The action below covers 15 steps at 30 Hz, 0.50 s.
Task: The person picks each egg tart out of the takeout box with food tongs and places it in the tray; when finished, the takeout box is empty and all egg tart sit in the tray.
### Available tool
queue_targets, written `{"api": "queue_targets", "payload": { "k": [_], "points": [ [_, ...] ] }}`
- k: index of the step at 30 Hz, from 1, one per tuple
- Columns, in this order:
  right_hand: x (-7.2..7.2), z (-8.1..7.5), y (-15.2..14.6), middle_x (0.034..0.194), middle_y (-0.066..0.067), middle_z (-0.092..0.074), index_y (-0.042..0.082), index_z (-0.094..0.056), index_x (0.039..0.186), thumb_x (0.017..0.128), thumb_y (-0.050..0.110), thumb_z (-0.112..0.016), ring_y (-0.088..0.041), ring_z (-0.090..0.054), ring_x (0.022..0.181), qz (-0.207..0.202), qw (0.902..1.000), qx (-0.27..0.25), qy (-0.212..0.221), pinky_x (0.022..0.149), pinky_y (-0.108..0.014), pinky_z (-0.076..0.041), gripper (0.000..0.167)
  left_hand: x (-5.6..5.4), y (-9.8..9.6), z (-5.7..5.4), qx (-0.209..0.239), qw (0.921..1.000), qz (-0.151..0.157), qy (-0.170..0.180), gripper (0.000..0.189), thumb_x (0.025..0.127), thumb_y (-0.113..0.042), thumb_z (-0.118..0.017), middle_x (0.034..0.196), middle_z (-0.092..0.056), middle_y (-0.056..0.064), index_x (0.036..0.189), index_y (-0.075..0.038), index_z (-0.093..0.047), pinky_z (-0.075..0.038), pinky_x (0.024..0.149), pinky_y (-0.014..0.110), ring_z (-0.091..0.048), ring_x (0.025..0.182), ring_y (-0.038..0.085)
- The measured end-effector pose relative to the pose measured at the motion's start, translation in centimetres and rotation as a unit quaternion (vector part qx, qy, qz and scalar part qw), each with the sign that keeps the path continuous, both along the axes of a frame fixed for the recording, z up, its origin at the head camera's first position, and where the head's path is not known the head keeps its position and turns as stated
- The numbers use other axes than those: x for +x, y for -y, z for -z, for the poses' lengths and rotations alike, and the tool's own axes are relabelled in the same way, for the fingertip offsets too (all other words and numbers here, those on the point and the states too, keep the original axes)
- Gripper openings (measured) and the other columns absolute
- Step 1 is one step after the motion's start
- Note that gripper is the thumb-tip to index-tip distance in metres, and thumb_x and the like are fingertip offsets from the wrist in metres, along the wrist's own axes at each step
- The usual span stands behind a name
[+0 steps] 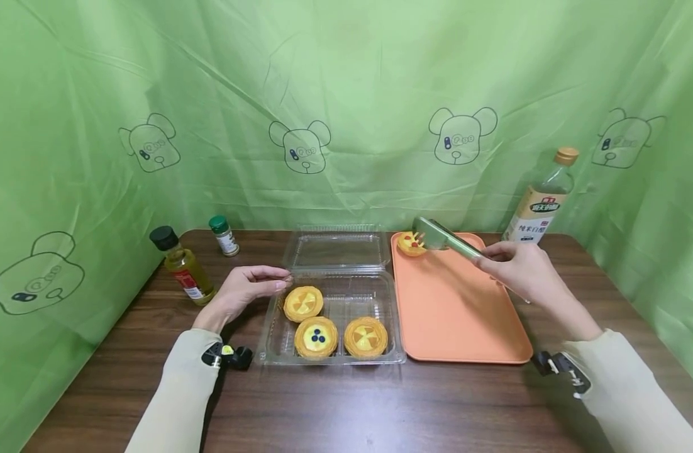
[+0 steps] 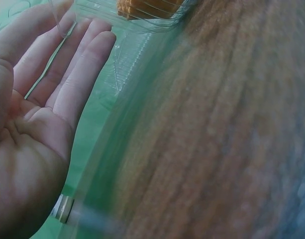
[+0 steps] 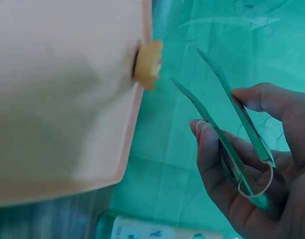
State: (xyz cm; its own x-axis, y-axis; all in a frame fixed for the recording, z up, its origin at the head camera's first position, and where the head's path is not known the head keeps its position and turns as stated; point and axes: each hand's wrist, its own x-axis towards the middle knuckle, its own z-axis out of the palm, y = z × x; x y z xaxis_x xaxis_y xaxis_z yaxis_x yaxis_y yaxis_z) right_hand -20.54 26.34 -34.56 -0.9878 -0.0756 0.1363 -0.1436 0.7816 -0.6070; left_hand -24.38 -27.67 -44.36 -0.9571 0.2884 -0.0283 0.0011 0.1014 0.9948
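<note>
At the left rim of a clear plastic clamshell box [image 1: 335, 360], my left hand [image 1: 250, 286] pinches its edge between thumb and fingers. The other fingers extend, as the left wrist view shows. Two egg tarts with fan-patterned tops [image 1: 304, 304] and a tart with blue berries [image 1: 316, 338] sit in the box. My right hand [image 1: 519, 267] holds metal tongs [image 3: 227, 94], their arms apart with nothing between them. The tong tips hang over the far left corner of the orange tray [image 1: 460, 314], close to a tart with red pieces [image 1: 410, 245] lying there.
The box lid [image 1: 341, 250] lies folded back behind it. On the left stand an oil bottle [image 1: 188, 274] with a black cap and a green-capped shaker [image 1: 224, 236]. A tall vinegar bottle [image 1: 536, 204] stands behind the tray at right. Green cloth [image 1: 375, 82] hangs around the wooden table [image 1: 301, 415].
</note>
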Motion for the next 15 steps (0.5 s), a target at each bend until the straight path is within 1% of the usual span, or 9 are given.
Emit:
{"api": "queue_targets", "payload": {
  "k": [2, 5, 8, 12, 15],
  "points": [
    [0.4, -0.3, 0.7, 0.086, -0.006, -0.078, -0.001, -0.077, 0.117, 0.098, 0.032, -0.079, -0.021, -0.072, 0.070, -0.010, 0.9998, -0.017, 0.001, 0.056, -0.029, -0.055, 0.038, 0.0, 0.0, 0.0, 0.001, 1.0000, 0.000, 0.001, 0.040, 0.094, -0.008, -0.083, 0.120, -0.077, 0.015, 0.129, 0.007, -0.071, -0.060, 0.094, 0.037, -0.075, 0.111, 0.023],
    [1.1, -0.7, 1.8, 0.088, -0.006, -0.078, 0.000, -0.077, 0.115, 0.097, 0.028, -0.080, -0.019, -0.071, 0.068, -0.024, 0.9992, -0.033, 0.000, 0.058, -0.028, -0.055, 0.033, 0.0, 0.0, 0.1, 0.000, 1.0000, 0.001, 0.003, 0.040, 0.094, -0.008, -0.082, 0.120, -0.077, 0.014, 0.130, 0.007, -0.071, -0.060, 0.094, 0.036, -0.075, 0.111, 0.023],
    [1.6, -1.0, 2.9, 0.086, -0.007, -0.077, 0.000, -0.077, 0.113, 0.096, 0.023, -0.079, -0.021, -0.071, 0.068, -0.041, 0.9981, -0.047, 0.002, 0.058, -0.028, -0.055, 0.029, 0.0, -0.1, 0.1, -0.001, 1.0000, -0.001, 0.003, 0.039, 0.094, -0.007, -0.082, 0.120, -0.077, 0.014, 0.129, 0.007, -0.071, -0.061, 0.093, 0.036, -0.075, 0.111, 0.023],
    [2.2, -1.3, 4.2, 0.086, -0.003, -0.075, 0.001, -0.078, 0.113, 0.096, 0.024, -0.080, -0.021, -0.070, 0.070, -0.061, 0.9965, -0.056, 0.011, 0.058, -0.028, -0.055, 0.029, 0.0, 0.0, 0.0, -0.004, 1.0000, -0.001, -0.001, 0.039, 0.095, -0.008, -0.082, 0.120, -0.077, 0.015, 0.129, 0.007, -0.071, -0.060, 0.094, 0.037, -0.075, 0.111, 0.023],
    [2.7, -1.4, 5.2, 0.085, 0.000, -0.074, 0.006, -0.079, 0.112, 0.095, 0.028, -0.081, -0.018, -0.068, 0.071, -0.071, 0.9961, -0.050, 0.016, 0.059, -0.028, -0.054, 0.028, 0.0, 0.1, -0.1, -0.008, 1.0000, -0.001, -0.001, 0.040, 0.094, -0.009, -0.082, 0.121, -0.077, 0.015, 0.129, 0.006, -0.072, -0.060, 0.094, 0.037, -0.075, 0.110, 0.023]
  ]
}}
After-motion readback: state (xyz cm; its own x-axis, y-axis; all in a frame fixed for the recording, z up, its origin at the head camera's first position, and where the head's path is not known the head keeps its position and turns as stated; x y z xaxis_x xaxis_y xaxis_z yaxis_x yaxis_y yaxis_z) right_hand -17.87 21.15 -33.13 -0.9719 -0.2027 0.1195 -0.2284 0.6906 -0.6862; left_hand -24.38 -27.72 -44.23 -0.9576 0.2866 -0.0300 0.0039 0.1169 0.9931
